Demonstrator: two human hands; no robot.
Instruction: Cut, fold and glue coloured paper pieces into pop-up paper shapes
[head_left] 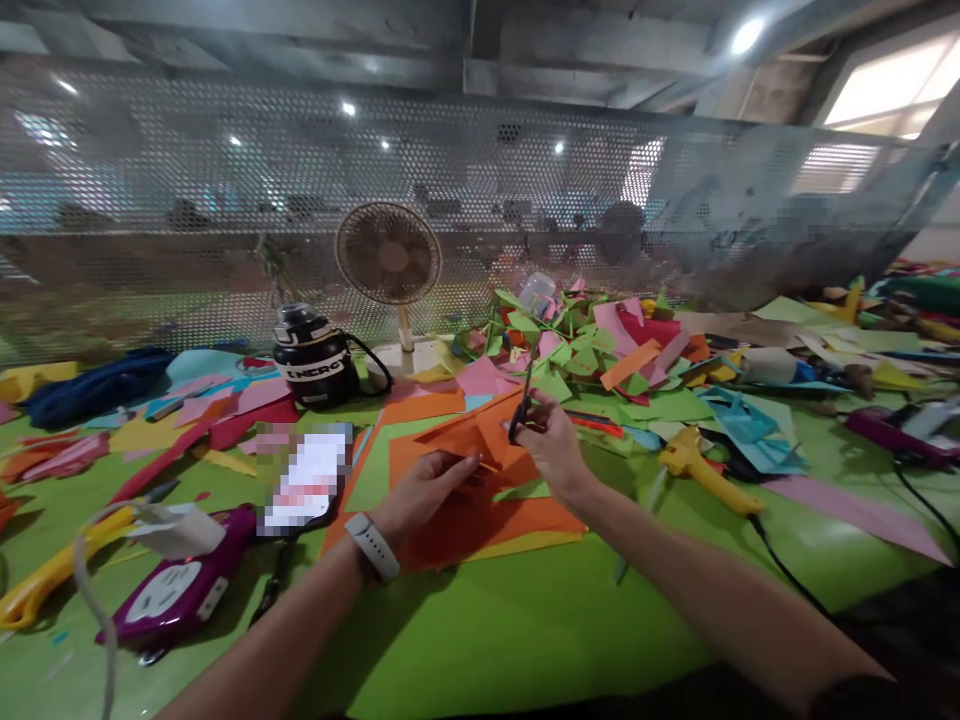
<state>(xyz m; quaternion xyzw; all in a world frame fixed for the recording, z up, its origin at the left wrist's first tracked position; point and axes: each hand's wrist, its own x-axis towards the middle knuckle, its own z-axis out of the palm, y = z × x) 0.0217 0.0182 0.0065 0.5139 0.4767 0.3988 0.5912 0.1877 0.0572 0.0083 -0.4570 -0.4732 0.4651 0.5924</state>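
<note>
My left hand (429, 492), with a white watch on its wrist, is closed on a piece of orange paper (457, 435) over a stack of coloured sheets. My right hand (551, 440) grips dark scissors (519, 412) by the handles, their blades pointing up and away, just right of the orange paper. Beneath both hands lie more orange sheets (487, 530), with green and yellow ones showing at the edges. My left fingertips are partly hidden by the paper.
A phone (311, 475) and purple power strip (180, 590) lie to the left. A black bottle (311, 360) and fan (388, 255) stand behind. Paper scraps (585, 350) are heaped at the back. A yellow glue gun (705, 470) with a cord lies right of my right hand.
</note>
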